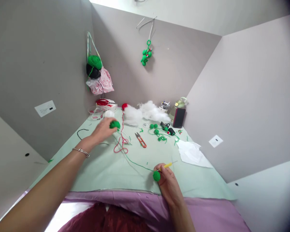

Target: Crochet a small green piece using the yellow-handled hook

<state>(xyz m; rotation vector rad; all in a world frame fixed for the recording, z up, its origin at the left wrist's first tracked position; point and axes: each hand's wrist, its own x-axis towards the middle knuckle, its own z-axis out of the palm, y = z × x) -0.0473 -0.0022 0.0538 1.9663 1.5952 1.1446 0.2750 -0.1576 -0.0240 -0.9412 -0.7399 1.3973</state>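
My left hand [101,130] reaches far across the pale green table [106,170] and closes on a small green crochet ball [114,124]. Close to the front edge, my right hand [166,180] pinches a yellow-handled crochet hook [167,165] and holds a second green crochet ball [156,176] against its fingers. A thin green yarn strand [135,162] runs over the table from the near ball toward the far one. A silver bracelet [81,151] circles my left wrist.
Red snips [140,140] and a red yarn loop [120,145] lie mid-table. White stuffing [145,112], several green balls [156,129], a phone [179,117], a bottle and a white paper [192,153] fill the back and right. A bag with green yarn [94,62] hangs on the wall.
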